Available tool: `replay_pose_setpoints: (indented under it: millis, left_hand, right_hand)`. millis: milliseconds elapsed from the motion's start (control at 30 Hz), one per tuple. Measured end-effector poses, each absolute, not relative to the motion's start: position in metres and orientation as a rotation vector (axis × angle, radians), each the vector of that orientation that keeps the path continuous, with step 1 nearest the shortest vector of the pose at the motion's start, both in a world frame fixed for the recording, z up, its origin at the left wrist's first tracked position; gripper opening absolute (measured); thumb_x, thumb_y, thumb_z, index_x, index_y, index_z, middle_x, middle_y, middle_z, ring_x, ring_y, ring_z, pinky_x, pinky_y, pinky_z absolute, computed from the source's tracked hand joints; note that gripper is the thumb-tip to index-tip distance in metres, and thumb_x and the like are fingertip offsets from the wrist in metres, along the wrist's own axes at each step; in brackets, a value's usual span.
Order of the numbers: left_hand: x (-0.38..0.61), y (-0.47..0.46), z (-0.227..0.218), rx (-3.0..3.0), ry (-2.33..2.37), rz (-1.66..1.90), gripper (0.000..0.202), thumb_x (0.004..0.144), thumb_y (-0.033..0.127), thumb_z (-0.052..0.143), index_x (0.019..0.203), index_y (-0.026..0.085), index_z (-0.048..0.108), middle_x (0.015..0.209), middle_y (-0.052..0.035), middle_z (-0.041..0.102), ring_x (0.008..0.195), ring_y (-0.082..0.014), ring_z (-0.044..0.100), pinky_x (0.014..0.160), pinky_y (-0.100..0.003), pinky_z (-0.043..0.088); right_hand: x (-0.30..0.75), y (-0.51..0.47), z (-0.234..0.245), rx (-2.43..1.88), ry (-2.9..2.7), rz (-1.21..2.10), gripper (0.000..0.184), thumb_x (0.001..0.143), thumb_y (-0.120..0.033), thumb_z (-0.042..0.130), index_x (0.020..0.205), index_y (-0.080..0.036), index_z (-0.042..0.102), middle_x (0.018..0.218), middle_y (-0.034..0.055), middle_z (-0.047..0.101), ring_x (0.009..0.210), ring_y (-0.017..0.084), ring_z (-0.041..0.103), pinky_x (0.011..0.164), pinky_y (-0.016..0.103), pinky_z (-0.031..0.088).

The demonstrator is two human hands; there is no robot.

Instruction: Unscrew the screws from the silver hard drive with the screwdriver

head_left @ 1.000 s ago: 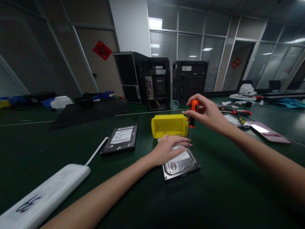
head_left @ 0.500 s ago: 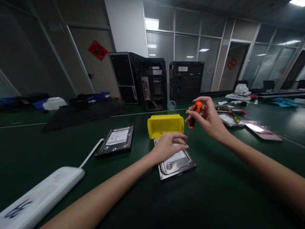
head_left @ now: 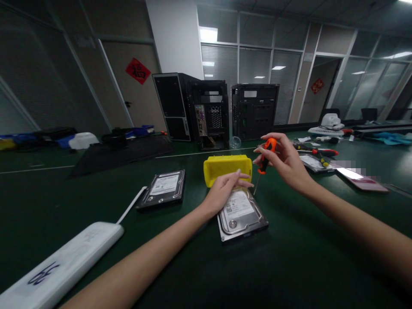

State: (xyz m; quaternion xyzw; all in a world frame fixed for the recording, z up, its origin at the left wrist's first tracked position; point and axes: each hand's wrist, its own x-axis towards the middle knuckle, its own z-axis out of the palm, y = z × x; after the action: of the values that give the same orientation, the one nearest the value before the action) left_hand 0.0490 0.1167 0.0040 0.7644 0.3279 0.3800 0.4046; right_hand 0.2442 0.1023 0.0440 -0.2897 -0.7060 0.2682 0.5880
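Observation:
A silver hard drive [head_left: 242, 219] with a white label lies on the green table in front of me. My left hand [head_left: 224, 189] rests over its far left part, fingers stretched out and apart. In my right hand [head_left: 280, 158] is an orange and black screwdriver [head_left: 269, 149], gripped by the handle. Its thin shaft slants down to the drive's far right edge; whether the tip sits in a screw I cannot tell. Just behind the drive stands a yellow plastic bin [head_left: 228, 167], partly covered by my left hand.
A second hard drive [head_left: 163, 189] lies to the left, near a white power strip [head_left: 64, 266] and its cable. Computer cases [head_left: 210, 113] stand at the back. On the right are pliers [head_left: 323, 152], another drive [head_left: 313, 163] and a pink phone-like slab [head_left: 362, 179].
My left hand's fingers have lifted and moved away from the screwdriver shaft, uncovering more of the drive's label. The right hand still holds the screwdriver. The whole view has shifted slightly.

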Motion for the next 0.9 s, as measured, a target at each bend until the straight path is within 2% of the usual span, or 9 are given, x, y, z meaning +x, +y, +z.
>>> replay_pose_setpoints:
  millis: [100,200,333,467,567,733,900]
  left_hand:
    - [0.044,0.114,0.001,1.875,0.863,1.037,0.047,0.095,0.042,0.027,0.105,0.013,0.063,0.091,-0.0091,0.072,0.091,-0.0201,0.064,0.088,-0.036,0.045]
    - [0.038,0.106,-0.003,1.922,0.866,1.044,0.047,0.096,0.039,0.027,0.1,0.012,0.065,0.09,-0.0087,0.071,0.088,-0.0191,0.065,0.086,-0.035,0.046]
    - [0.034,0.094,-0.004,2.09,0.861,1.009,0.04,0.096,0.033,0.03,0.097,0.016,0.066,0.096,-0.0057,0.07,0.096,-0.0182,0.061,0.093,-0.034,0.041]
    - [0.034,0.09,-0.003,2.27,0.877,0.958,0.03,0.095,0.026,0.034,0.113,0.022,0.058,0.112,-0.0038,0.064,0.108,-0.0189,0.055,0.097,-0.036,0.039]
    - [0.031,0.093,-0.006,2.37,0.945,0.922,0.033,0.093,0.019,0.036,0.122,0.025,0.051,0.121,-0.0036,0.059,0.112,-0.0204,0.051,0.099,-0.042,0.036]
    - [0.023,0.098,-0.013,2.386,0.967,0.914,0.037,0.091,0.013,0.034,0.12,0.026,0.053,0.122,-0.0028,0.056,0.114,-0.0188,0.049,0.1,-0.04,0.037]
    - [0.017,0.102,-0.016,2.304,1.088,1.037,0.04,0.084,0.004,0.036,0.109,0.023,0.06,0.115,-0.0021,0.061,0.108,-0.0175,0.054,0.097,-0.037,0.04]
  right_hand:
    - [0.243,0.1,0.045,-0.667,-1.643,0.694,0.036,0.087,-0.033,0.047,0.122,-0.026,0.04,0.108,0.0064,0.057,0.087,0.016,0.063,0.072,0.029,0.054]
    - [0.243,0.099,0.045,-0.627,-1.62,0.775,0.04,0.088,-0.032,0.044,0.128,-0.028,0.036,0.112,0.0072,0.056,0.091,0.017,0.062,0.075,0.031,0.053]
    - [0.243,0.102,0.042,-0.595,-1.593,0.838,0.042,0.089,-0.03,0.044,0.13,-0.028,0.035,0.112,0.0076,0.055,0.091,0.017,0.061,0.078,0.033,0.052]
    - [0.243,0.103,0.041,-0.59,-1.587,0.842,0.04,0.089,-0.029,0.044,0.128,-0.027,0.037,0.107,0.0069,0.056,0.087,0.015,0.062,0.078,0.032,0.052]
    - [0.242,0.102,0.042,-0.575,-1.591,0.848,0.039,0.088,-0.029,0.046,0.127,-0.026,0.038,0.104,0.0062,0.056,0.085,0.015,0.062,0.077,0.031,0.052]
    - [0.242,0.1,0.045,-0.578,-1.597,0.855,0.038,0.088,-0.026,0.046,0.126,-0.025,0.039,0.102,0.006,0.056,0.084,0.014,0.062,0.076,0.03,0.052]
    - [0.243,0.102,0.045,-0.576,-1.589,0.85,0.038,0.088,-0.025,0.047,0.125,-0.024,0.039,0.099,0.0049,0.056,0.08,0.012,0.062,0.073,0.027,0.053]
